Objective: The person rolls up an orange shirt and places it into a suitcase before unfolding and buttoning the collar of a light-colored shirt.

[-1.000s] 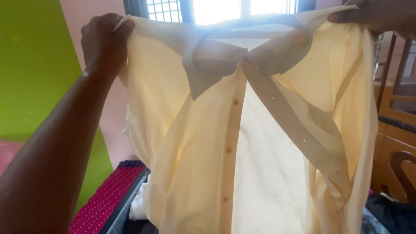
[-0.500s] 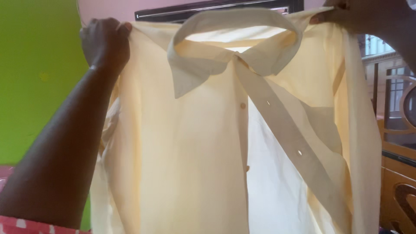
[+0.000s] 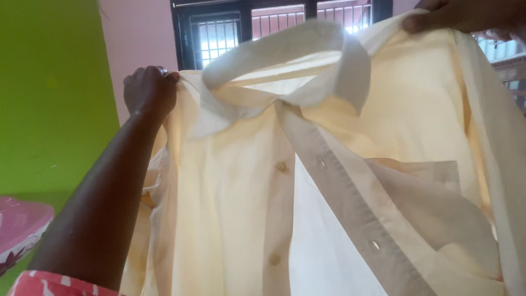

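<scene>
A pale yellow button-up shirt hangs in front of me, held up by its shoulders, with the collar standing open and the front unbuttoned. My left hand is closed on the shirt's left shoulder seam. At the top right edge my right hand, partly cut off by the frame, pinches the other shoulder higher up, so the shirt tilts. A chest pocket shows on the right front panel. A row of buttons runs down the left placket.
Behind the shirt is a barred window in a pink wall. A bright green wall fills the left. A pink plate-like object sits at the lower left.
The shirt has come closer and tilted: my left hand dropped lower while my right hand stayed high. The window is in view again behind the collar.
</scene>
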